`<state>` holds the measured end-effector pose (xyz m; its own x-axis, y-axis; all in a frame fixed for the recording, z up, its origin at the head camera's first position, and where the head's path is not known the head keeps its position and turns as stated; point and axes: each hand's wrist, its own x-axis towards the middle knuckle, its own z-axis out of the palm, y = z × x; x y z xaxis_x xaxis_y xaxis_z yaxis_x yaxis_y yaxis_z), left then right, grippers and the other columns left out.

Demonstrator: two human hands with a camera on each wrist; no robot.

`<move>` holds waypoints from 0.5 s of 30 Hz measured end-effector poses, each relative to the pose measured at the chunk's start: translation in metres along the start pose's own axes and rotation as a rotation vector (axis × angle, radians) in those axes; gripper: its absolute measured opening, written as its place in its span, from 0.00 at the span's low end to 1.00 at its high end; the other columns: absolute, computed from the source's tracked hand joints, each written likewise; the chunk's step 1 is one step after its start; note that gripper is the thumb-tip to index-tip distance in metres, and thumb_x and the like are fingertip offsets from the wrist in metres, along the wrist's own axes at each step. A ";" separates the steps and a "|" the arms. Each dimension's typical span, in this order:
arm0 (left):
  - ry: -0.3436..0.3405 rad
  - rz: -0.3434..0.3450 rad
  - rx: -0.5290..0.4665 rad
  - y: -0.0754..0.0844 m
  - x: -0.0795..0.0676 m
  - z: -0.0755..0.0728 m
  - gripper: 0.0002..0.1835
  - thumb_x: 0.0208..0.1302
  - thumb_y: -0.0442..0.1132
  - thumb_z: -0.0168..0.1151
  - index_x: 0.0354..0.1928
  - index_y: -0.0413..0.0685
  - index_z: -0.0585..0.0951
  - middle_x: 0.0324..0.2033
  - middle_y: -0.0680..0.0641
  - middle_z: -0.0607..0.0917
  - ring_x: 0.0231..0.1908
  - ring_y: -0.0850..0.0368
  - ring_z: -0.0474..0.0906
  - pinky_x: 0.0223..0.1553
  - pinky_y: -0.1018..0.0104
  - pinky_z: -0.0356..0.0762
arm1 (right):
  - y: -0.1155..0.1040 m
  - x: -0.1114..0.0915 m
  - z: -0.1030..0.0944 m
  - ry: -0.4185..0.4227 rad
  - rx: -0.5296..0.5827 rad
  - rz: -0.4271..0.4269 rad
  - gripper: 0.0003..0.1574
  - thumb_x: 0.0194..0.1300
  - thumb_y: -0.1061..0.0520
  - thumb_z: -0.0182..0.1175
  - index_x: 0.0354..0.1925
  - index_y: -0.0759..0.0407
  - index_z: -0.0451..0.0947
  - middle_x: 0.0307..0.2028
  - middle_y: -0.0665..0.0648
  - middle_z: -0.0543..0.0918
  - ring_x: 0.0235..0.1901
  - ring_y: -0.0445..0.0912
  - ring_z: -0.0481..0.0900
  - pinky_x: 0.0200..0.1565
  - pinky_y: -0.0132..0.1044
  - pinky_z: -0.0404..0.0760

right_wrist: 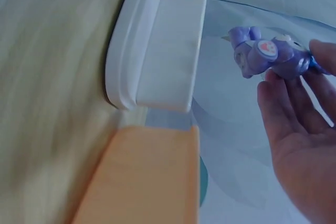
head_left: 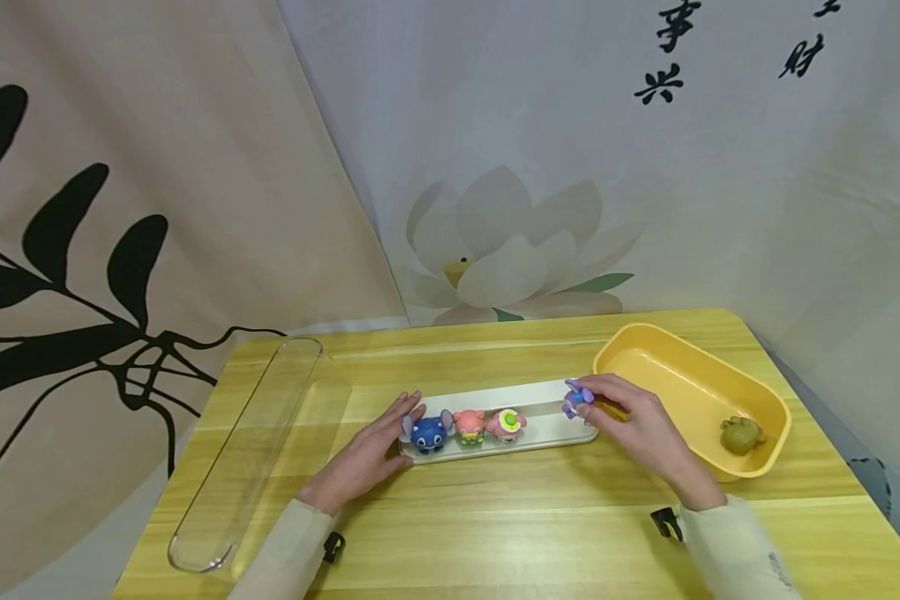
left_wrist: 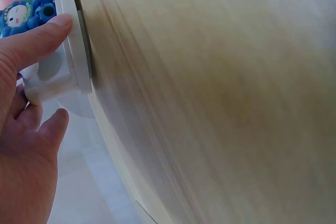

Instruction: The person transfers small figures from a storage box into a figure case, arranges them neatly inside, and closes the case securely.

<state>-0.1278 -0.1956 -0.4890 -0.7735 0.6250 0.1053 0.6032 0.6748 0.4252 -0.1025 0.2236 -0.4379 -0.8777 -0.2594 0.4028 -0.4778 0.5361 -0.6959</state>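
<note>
A long white tray (head_left: 551, 432) lies across the middle of the table. At its left end, my left hand (head_left: 371, 454) holds it with the thumb on the front rim and the other fingers toward the back. Inside, side by side, sit a blue big-eared figurine (head_left: 429, 433), a coral-pink figurine (head_left: 469, 427) and a pink figurine with a green and yellow top (head_left: 507, 424). Above the tray's right end, my right hand (head_left: 648, 427) pinches a small purple figurine (right_wrist: 260, 53) between thumb and fingers. A pink pad mark shows on the figurine's foot in the right wrist view.
A yellow basin (head_left: 630, 328) stands at the right, close to the tray's right end, with an olive-green figurine (head_left: 741, 435) in its near corner. Along the table's left side lies a long clear plastic cover (head_left: 216, 568). Printed cloth (head_left: 495, 100) hangs behind the table (head_left: 510, 533).
</note>
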 end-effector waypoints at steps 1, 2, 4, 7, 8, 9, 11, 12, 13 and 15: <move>0.001 0.002 0.000 0.000 0.000 0.000 0.46 0.57 0.40 0.71 0.75 0.52 0.57 0.76 0.52 0.48 0.73 0.55 0.43 0.68 0.60 0.56 | 0.000 0.000 0.002 -0.002 0.006 0.004 0.18 0.62 0.59 0.67 0.51 0.54 0.82 0.52 0.48 0.81 0.49 0.45 0.79 0.51 0.28 0.79; 0.001 0.002 0.000 0.000 0.000 0.000 0.46 0.57 0.40 0.71 0.75 0.52 0.57 0.76 0.52 0.49 0.73 0.55 0.43 0.68 0.60 0.56 | 0.000 0.000 0.004 -0.003 0.012 0.009 0.18 0.62 0.59 0.67 0.51 0.53 0.82 0.52 0.48 0.81 0.50 0.45 0.78 0.53 0.27 0.77; 0.000 0.001 0.001 0.000 0.000 0.000 0.46 0.57 0.40 0.71 0.75 0.52 0.57 0.76 0.53 0.48 0.73 0.55 0.43 0.68 0.60 0.56 | 0.000 0.001 0.007 -0.006 0.030 0.020 0.18 0.62 0.59 0.67 0.51 0.53 0.82 0.51 0.48 0.80 0.50 0.45 0.77 0.54 0.24 0.74; -0.002 -0.003 0.000 0.000 0.000 0.000 0.46 0.57 0.40 0.71 0.75 0.53 0.57 0.76 0.53 0.48 0.73 0.56 0.43 0.68 0.60 0.56 | -0.005 0.002 0.012 -0.018 0.048 0.040 0.17 0.61 0.62 0.67 0.50 0.58 0.82 0.49 0.51 0.79 0.48 0.46 0.77 0.52 0.21 0.73; -0.004 -0.006 0.000 0.000 0.000 0.000 0.46 0.58 0.40 0.71 0.75 0.53 0.57 0.76 0.54 0.48 0.73 0.56 0.43 0.68 0.60 0.56 | -0.005 0.002 0.013 -0.026 0.052 0.054 0.16 0.61 0.62 0.67 0.50 0.58 0.82 0.49 0.51 0.79 0.47 0.46 0.76 0.51 0.22 0.73; -0.005 -0.008 -0.001 0.000 0.000 -0.001 0.46 0.58 0.40 0.71 0.75 0.53 0.57 0.76 0.54 0.48 0.73 0.56 0.43 0.68 0.60 0.56 | -0.005 0.002 0.015 -0.034 0.055 0.064 0.16 0.62 0.62 0.66 0.50 0.58 0.82 0.49 0.51 0.78 0.47 0.45 0.76 0.51 0.23 0.74; -0.008 -0.012 -0.003 0.000 0.000 -0.001 0.46 0.58 0.40 0.70 0.75 0.54 0.57 0.76 0.55 0.48 0.73 0.56 0.42 0.68 0.60 0.56 | -0.003 0.002 0.017 -0.052 0.055 0.075 0.16 0.63 0.61 0.66 0.50 0.59 0.82 0.49 0.51 0.78 0.47 0.45 0.76 0.51 0.26 0.76; -0.009 -0.014 -0.004 0.000 0.000 -0.001 0.46 0.58 0.40 0.70 0.75 0.54 0.56 0.76 0.55 0.47 0.73 0.57 0.42 0.68 0.60 0.56 | -0.003 0.003 0.018 -0.061 0.054 0.078 0.16 0.63 0.61 0.65 0.50 0.59 0.82 0.49 0.51 0.78 0.47 0.45 0.77 0.52 0.28 0.77; -0.011 -0.015 -0.005 0.000 0.000 -0.001 0.46 0.58 0.40 0.70 0.75 0.54 0.56 0.76 0.55 0.47 0.73 0.57 0.42 0.68 0.60 0.56 | 0.002 0.002 0.021 -0.068 0.062 0.077 0.15 0.64 0.59 0.65 0.50 0.57 0.82 0.49 0.49 0.78 0.47 0.44 0.77 0.52 0.31 0.78; -0.013 -0.016 -0.009 0.001 0.000 -0.001 0.46 0.58 0.40 0.70 0.75 0.54 0.57 0.76 0.55 0.48 0.73 0.58 0.42 0.68 0.60 0.56 | 0.006 0.003 0.023 -0.071 0.071 0.057 0.15 0.64 0.58 0.65 0.50 0.54 0.82 0.48 0.47 0.78 0.48 0.43 0.77 0.54 0.34 0.79</move>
<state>-0.1275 -0.1953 -0.4881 -0.7802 0.6194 0.0873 0.5892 0.6809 0.4349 -0.1084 0.2075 -0.4543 -0.9027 -0.2876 0.3201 -0.4262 0.4940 -0.7579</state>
